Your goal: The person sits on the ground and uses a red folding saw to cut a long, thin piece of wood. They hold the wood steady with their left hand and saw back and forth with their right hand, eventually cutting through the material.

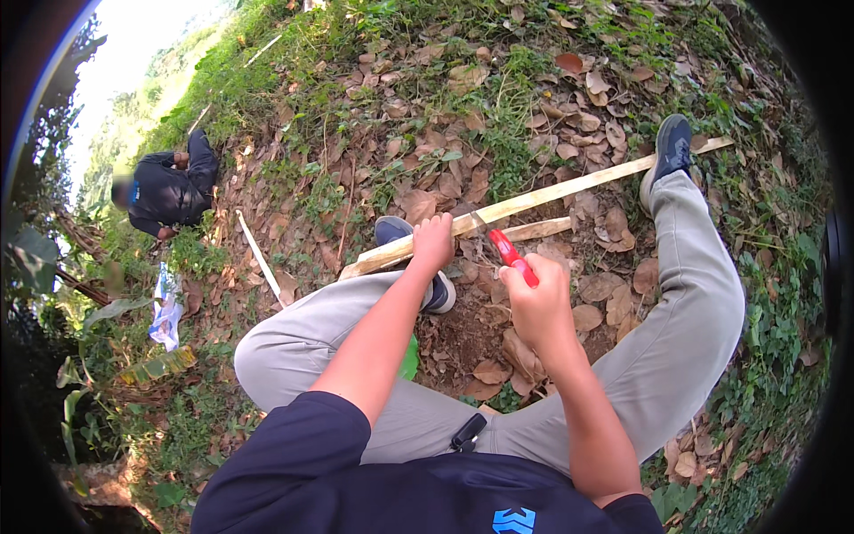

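Observation:
A long pale strip of wood (569,187) lies slantwise in front of me, from beside my left shoe up to the far right. My left hand (433,242) is closed over its nearer part, pressing it near the left shoe. In my right hand (539,303) is a red-handled saw (513,256), gripped by the handle. Its short visible stretch of grey blade meets the wood just right of my left hand; the teeth are too small to make out. A shorter piece of wood (538,229) lies just under the long strip.
My left shoe (391,230) is by the strip's near end, my right shoe (673,147) over its far part. Dry leaves and weeds cover the sloping ground. Another stick (258,258) lies left. Further off a person in dark clothes (169,191) sits near a plastic bag (166,311).

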`<move>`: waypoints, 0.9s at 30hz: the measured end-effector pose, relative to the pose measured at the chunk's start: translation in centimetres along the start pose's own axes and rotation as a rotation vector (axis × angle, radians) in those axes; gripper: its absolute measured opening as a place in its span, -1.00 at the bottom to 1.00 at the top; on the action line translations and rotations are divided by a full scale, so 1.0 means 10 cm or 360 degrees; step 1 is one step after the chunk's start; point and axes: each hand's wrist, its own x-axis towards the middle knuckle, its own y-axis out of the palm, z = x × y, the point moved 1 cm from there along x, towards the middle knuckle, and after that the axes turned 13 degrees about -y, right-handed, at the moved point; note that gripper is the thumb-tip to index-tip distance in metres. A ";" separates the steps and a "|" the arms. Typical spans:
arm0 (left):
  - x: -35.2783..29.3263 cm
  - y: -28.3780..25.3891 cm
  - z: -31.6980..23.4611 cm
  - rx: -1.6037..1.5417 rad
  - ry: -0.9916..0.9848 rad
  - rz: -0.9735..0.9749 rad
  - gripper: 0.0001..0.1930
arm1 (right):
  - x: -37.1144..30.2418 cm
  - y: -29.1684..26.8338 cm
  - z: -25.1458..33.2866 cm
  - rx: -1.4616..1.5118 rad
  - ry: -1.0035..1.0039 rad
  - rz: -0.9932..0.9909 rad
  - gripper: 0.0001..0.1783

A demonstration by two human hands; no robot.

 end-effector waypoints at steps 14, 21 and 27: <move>-0.11 0.02 -0.04 -0.0164 -0.0087 -0.0200 -0.61 | -0.29 -0.05 -0.07 -0.0075 -0.0069 0.0124 -0.66; -0.05 -0.24 -0.14 -0.0139 -0.0206 0.0256 -0.53 | -0.32 -0.06 -0.09 -0.0128 -0.0057 0.0077 -0.66; 0.00 -0.18 -0.10 -0.0157 -0.0356 0.0207 -0.50 | -0.36 -0.01 0.04 -0.0197 -0.0144 0.0097 -0.69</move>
